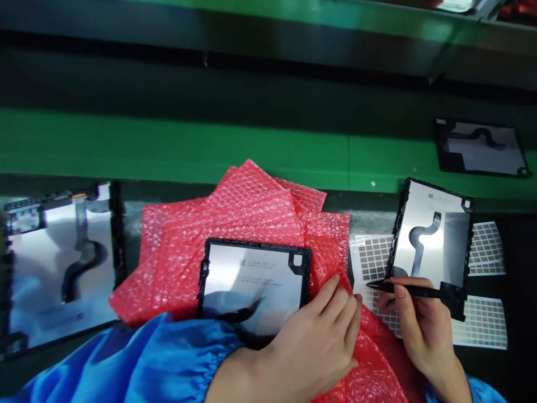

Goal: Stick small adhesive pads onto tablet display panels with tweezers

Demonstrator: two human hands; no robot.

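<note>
My left hand (321,336) lies across the lower right edge of a display panel (255,280), its fingers bent and close together over red bubble wrap (235,215). Whatever is under those fingers is hidden. The panel has a black frame, a silvery back and a dark flex cable, partly covered by my wrist. In my right hand (425,322) is a slim black pointed tool (413,289), its tip aimed left. Just behind that hand, a second display panel (434,235) with a curved cable rests tilted on white sheets of small grey square stickers (482,322).
A larger display panel (61,268) with a cable lies at the left. Another panel (482,146) sits on the green ledge (176,143) at the back right. A shelf edge (268,19) runs across the top. Red bubble wrap reaches down between my hands.
</note>
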